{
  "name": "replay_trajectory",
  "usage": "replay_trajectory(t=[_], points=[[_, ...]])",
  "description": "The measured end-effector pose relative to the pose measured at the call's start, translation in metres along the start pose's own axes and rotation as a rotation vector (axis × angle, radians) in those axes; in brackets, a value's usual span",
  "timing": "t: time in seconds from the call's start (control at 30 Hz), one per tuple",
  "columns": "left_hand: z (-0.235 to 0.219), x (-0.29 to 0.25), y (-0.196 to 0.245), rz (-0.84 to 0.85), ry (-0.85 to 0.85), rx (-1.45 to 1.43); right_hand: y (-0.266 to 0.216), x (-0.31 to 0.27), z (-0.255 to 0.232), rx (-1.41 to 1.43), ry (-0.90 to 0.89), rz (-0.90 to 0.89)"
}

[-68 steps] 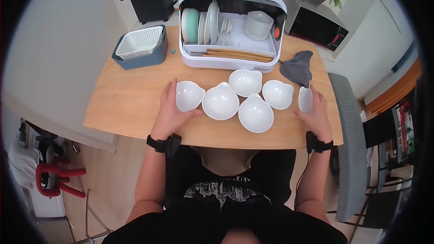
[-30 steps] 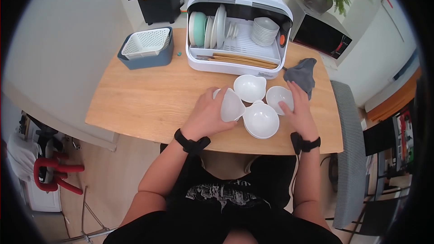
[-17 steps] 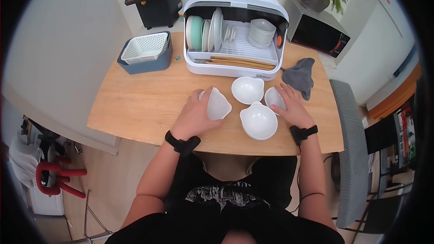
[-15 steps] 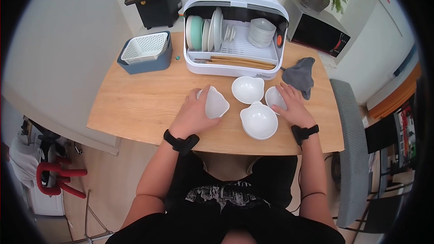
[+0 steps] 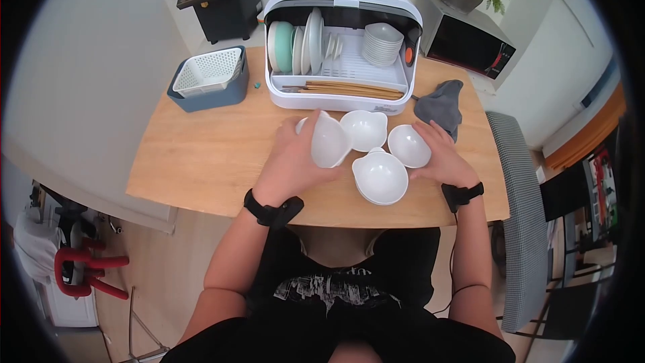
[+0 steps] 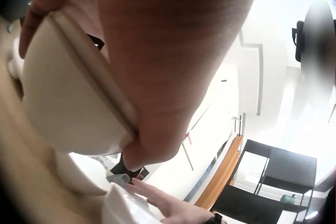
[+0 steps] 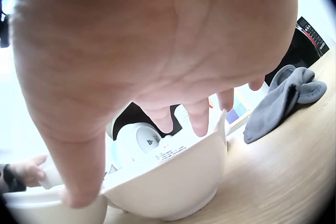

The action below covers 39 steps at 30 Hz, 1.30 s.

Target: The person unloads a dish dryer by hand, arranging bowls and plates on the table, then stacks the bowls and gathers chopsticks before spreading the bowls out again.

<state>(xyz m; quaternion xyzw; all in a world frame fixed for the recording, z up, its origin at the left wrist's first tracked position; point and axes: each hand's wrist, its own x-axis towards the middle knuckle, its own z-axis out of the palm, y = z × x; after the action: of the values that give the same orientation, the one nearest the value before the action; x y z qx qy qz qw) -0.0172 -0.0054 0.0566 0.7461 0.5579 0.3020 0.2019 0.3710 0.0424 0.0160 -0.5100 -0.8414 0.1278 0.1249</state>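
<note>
Several white spouted bowls lie on the wooden table [image 5: 201, 154] in front of a dish dryer. My left hand [image 5: 302, 148] grips a white bowl [image 5: 329, 141] tilted on edge, off the table; in the left wrist view that bowl [image 6: 68, 103] looks like two nested ones. It is close beside the back bowl [image 5: 365, 129]. My right hand [image 5: 433, 154] holds another bowl [image 5: 410, 146], with the fingers [image 7: 199, 113] over the far rim and the thumb on the near rim of this bowl [image 7: 168, 182]. A stack of bowls [image 5: 381, 177] sits at the front between my hands.
The open white dish dryer [image 5: 339, 47] holds plates, stacked bowls and chopsticks. A grey cloth [image 5: 440, 104] lies to its right, a blue basket with a white strainer [image 5: 208, 77] to its left. A microwave [image 5: 470, 37] and a chair [image 5: 517, 215] are on the right.
My left hand has raised its bowl and carried it right, up against the back bowl. My right hand has closed on its bowl and turned it mouth-up. Earlier, the bowls lay spread apart.
</note>
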Motion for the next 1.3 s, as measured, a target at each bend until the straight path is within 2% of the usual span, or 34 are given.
replay_trajectory(t=[0.03, 0.1, 0.13, 0.2, 0.37, 0.43, 0.47, 0.53, 0.6, 0.67, 0.7, 0.77, 0.83, 0.9, 0.93, 1.0, 1.03, 1.1, 1.13, 1.2, 1.3], points=[[0.003, -0.002, 0.009, -0.004, 0.0, 0.0, -0.002, 0.001, -0.002, -0.018, -0.004, -0.013], [0.017, -0.005, 0.029, 0.183, -0.019, 0.105, -0.01, 0.008, -0.003, -0.023, -0.013, -0.036], [0.026, -0.006, 0.038, 0.184, -0.016, 0.107, -0.013, 0.011, -0.003, -0.03, -0.022, -0.053], [0.044, -0.008, 0.056, 0.292, -0.104, 0.074, -0.014, 0.019, 0.006, -0.017, -0.011, -0.049], [0.079, -0.008, 0.061, 0.376, -0.089, 0.137, -0.006, 0.024, 0.014, 0.027, 0.044, -0.05], [0.086, -0.006, 0.058, 0.392, -0.079, 0.142, -0.021, 0.022, -0.003, -0.089, 0.049, 0.25], [0.088, -0.006, 0.055, 0.385, -0.073, 0.159, -0.018, 0.018, -0.006, -0.089, 0.05, 0.249], [0.091, -0.005, 0.05, 0.375, -0.07, 0.179, -0.014, 0.005, -0.013, -0.006, 0.338, 0.26], [0.094, -0.005, 0.047, 0.342, -0.12, 0.172, -0.031, -0.009, -0.027, 0.05, 0.363, 0.272], [0.095, -0.004, 0.047, 0.328, -0.151, 0.158, -0.056, -0.019, -0.037, 0.144, 0.399, 0.093], [0.094, -0.003, 0.046, 0.309, -0.171, 0.145, -0.07, -0.023, -0.038, 0.142, 0.404, 0.104], [0.083, -0.001, 0.041, 0.307, -0.191, 0.094, -0.097, -0.027, -0.034, 0.095, 0.336, -0.058], [0.066, 0.004, 0.024, 0.301, -0.206, 0.044, -0.116, -0.027, -0.022, 0.093, 0.282, -0.059], [0.05, 0.016, -0.006, 0.135, -0.134, -0.04, -0.131, -0.025, -0.017, 0.063, 0.197, -0.06], [0.048, 0.02, -0.018, 0.132, -0.134, -0.04, -0.132, -0.026, -0.013, 0.065, 0.194, -0.061], [0.045, 0.028, -0.042, -0.027, -0.11, -0.056, -0.135, -0.021, -0.003, 0.039, 0.162, -0.063], [0.046, 0.034, -0.048, -0.034, -0.098, -0.051, -0.137, -0.019, -0.001, 0.041, 0.161, -0.077], [0.052, 0.048, -0.055, -0.256, -0.195, -0.508, -0.142, -0.018, 0.002, 0.03, 0.147, -0.069], [0.057, 0.056, -0.06, -0.254, -0.19, -0.507, -0.145, -0.017, 0.004, 0.029, 0.151, -0.073], [0.068, 0.072, -0.061, -0.34, -0.313, -0.689, -0.148, -0.017, 0.009, -0.034, 0.124, -0.043], [0.082, 0.087, -0.053, -0.275, -0.401, -0.814, -0.149, -0.018, 0.016, -0.071, 0.157, -0.03]])
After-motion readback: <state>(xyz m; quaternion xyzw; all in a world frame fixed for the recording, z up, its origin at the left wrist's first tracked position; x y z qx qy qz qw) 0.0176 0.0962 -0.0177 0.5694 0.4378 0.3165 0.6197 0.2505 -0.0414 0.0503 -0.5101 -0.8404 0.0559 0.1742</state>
